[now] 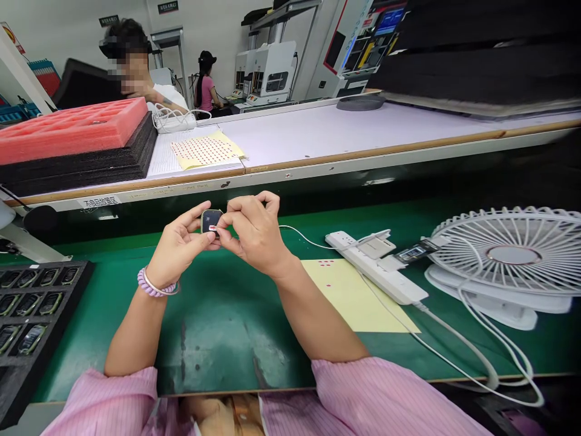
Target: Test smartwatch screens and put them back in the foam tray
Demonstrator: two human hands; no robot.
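Observation:
My left hand holds a small dark watch case with rounded corners by its edges, upright above the green bench. A small white sticker with a red mark shows at the lower part of its dark face. My right hand pinches at the sticker's right end, thumb and forefinger close together against the watch case. Whether the sticker is fully stuck down cannot be made out. On the far left, a black foam tray holds several similar watch cases in its pockets.
Right of my arms lie a yellow sticker sheet, a white power strip with cables, and a white fan. The raised shelf carries red foam, a dotted yellow sheet and black foam sheets. Two people sit beyond.

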